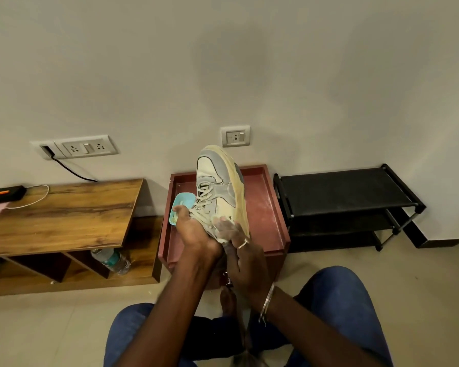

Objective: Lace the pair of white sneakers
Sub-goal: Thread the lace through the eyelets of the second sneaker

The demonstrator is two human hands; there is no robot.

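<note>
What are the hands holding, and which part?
The white and grey laced sneaker, by its heel end: the left hand grips it at the top laces, the right hand the side by the sole.

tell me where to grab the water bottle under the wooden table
Likely around its labelled middle, approached from the open front: the water bottle lies on its side on the lower shelf, and the top of the wooden table blocks any reach from above.

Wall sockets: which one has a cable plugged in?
The wide socket panel on the left, above the wooden table: a black cable hangs from its left end. The small socket above the sneaker has none.
</note>
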